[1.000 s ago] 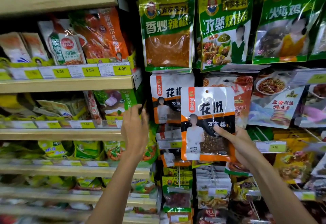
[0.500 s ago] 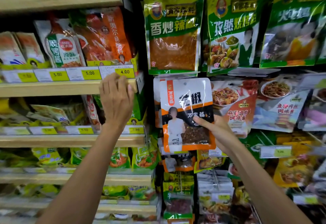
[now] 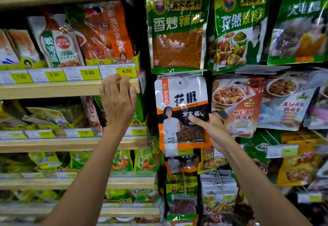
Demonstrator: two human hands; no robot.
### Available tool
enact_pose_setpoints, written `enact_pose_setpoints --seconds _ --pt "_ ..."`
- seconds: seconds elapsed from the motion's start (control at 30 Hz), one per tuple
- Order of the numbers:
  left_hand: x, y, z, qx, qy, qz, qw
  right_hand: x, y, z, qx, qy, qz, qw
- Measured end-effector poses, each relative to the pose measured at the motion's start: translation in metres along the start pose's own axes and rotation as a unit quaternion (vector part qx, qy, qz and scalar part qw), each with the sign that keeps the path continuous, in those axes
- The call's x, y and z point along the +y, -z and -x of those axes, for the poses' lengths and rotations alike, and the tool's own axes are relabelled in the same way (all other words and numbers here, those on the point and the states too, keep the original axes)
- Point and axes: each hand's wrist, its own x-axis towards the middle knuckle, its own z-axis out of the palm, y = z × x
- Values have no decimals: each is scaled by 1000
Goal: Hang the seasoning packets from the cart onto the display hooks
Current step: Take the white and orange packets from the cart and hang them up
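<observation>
So the person's got the pepper packet point(image 3: 181, 112) up against the peg display, right under the big green chili packet point(image 3: 177, 30), and it's basically covering whatever hangs behind it on that column. The right hand point(image 3: 211, 128) pinches it at the lower right edge, thumb across the front and fingers tucked behind. The left hand point(image 3: 118, 101) isn't holding anything: its loosely bent fingers just rest on the front edge of the wooden shelf point(image 3: 53, 89), right below the 4.00 price tag point(image 3: 126, 71). The bit that matters is that the packet stands upright with its long axis vertical, and the hang hole point(image 3: 180, 82) is at the very top, so it sits up and to the left of the hand doing the holding, with nearly the whole packet between the two. The hook itself can't be seen, being hidden behind the packet or the green one's bottom edge, so there's no way to tell if the hole is already on it. My guess is it's not threaded yet. The left hand sits about level with the hole, off to its left, so it looks like the one better placed to steady the floppy top.
</observation>
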Motion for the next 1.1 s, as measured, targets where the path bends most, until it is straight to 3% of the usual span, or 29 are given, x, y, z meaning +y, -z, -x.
enact_pose_setpoints --seconds 0.7,0.97,1.1 --pt "2 3 -2 1 9 11 1000 3 -6 -15 50 8 17 999" --pt "1 6 -1 -15 3 13 1000 17 -11 -31 110 42 83 990" --pt "1 7 -1 -18 2 14 1000 28 -8 -20 193 97 236 947"
